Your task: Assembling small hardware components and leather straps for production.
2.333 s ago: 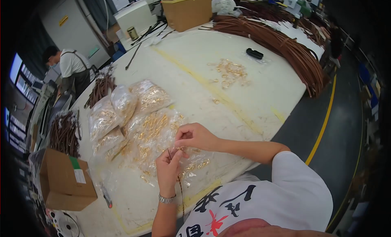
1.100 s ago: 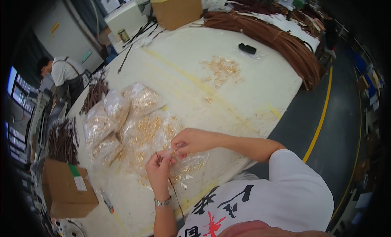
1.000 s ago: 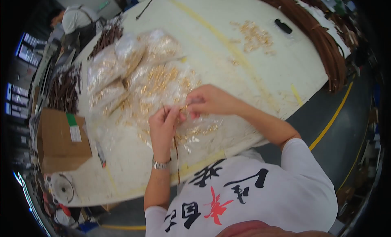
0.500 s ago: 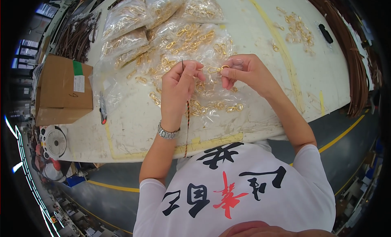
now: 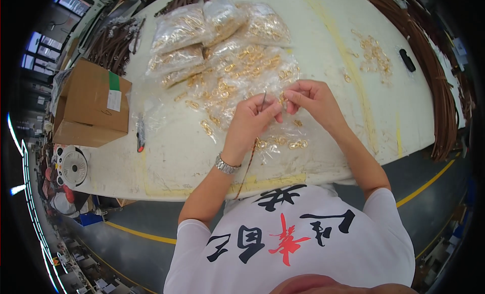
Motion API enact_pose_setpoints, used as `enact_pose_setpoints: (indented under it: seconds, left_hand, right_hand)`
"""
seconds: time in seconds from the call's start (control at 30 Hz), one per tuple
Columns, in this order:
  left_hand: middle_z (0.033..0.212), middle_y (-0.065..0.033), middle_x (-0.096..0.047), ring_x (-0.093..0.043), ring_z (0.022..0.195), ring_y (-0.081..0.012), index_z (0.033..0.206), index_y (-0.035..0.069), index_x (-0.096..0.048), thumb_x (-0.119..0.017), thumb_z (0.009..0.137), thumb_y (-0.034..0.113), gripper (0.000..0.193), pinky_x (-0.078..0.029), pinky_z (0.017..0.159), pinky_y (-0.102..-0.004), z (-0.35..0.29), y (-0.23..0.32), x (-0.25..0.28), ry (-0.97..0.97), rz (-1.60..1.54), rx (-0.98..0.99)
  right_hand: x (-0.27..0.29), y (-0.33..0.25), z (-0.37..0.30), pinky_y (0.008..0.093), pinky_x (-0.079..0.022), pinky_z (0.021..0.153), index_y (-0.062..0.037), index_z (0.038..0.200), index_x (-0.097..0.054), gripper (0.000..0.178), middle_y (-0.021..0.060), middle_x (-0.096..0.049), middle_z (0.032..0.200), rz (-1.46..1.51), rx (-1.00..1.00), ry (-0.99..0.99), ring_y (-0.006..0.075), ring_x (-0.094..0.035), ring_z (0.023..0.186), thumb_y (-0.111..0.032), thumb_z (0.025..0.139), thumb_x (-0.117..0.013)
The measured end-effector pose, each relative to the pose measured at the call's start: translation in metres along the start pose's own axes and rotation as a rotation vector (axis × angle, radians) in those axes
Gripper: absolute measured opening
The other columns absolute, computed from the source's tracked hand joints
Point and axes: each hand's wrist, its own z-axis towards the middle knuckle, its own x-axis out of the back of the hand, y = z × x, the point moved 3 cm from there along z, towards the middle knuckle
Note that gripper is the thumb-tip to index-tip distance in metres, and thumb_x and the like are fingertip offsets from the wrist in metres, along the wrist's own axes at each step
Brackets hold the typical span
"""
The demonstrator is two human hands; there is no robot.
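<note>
Head view: L hand [image 5: 252, 118] pinches a thin dark strap [image 5: 253, 150] btwn thumb + fingers, tail hanging below, & R hand [image 5: 314, 99] has fingertips closed on a part-hidden gold clasp [image 5: 283, 98], just beside, over clear plastic [image 5: 270, 151].
</note>
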Motion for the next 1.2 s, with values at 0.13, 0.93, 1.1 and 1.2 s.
enact_pose_setpoints:
  seconds: [0.13,0.93,1.1,1.2]
  left_hand:
    - [0.082,-0.0011,-0.072,-0.041,0.053,-0.0003,0.108,0.004,-0.072,-0.068,0.103,0.017,0.015,-0.03,0.047,-0.0186,-0.001,-0.005,-0.001,-0.019,0.01,-0.033]
    - [0.078,-0.0027,-0.071,-0.041,0.047,0.0003,0.108,0.0,-0.071,-0.065,0.103,0.01,0.013,-0.025,0.043,-0.0184,-0.016,0.004,-0.002,0.109,-0.011,-0.08]
    - [0.082,-0.0062,-0.074,-0.039,0.046,-0.0002,0.109,0.0,-0.071,-0.065,0.102,0.009,0.013,-0.024,0.042,-0.0188,-0.004,-0.003,-0.004,-0.062,0.068,0.002]
    - [0.087,-0.0087,-0.075,-0.037,0.046,-0.0003,0.108,-0.001,-0.07,-0.065,0.103,0.009,0.012,-0.023,0.041,-0.0193,0.001,-0.008,-0.002,-0.087,-0.005,0.002]
  right_hand:
    - [-0.002,0.004,-0.004,0.0249,-0.053,0.07,0.0045,0.101,-0.076,0.018,0.0054,-0.071,0.085,-0.018,0.07,-0.006,0.0102,-0.065,0.074,-0.013,0.1,-0.071]
    - [-0.041,0.024,-0.004,0.0265,-0.055,0.077,0.0004,0.115,-0.076,0.024,0.0055,-0.075,0.094,0.442,0.106,-0.036,0.0113,-0.067,0.075,-0.019,0.103,-0.067]
    - [-0.021,0.023,-0.007,0.0253,-0.054,0.078,0.0006,0.109,-0.078,0.027,0.0047,-0.077,0.099,0.356,0.052,0.145,0.0097,-0.067,0.083,-0.024,0.102,-0.07]
    - [-0.01,0.022,-0.007,0.0272,-0.056,0.084,0.0019,0.109,-0.079,0.029,0.0069,-0.078,0.105,0.424,0.031,0.173,0.0096,-0.068,0.095,-0.025,0.101,-0.072]
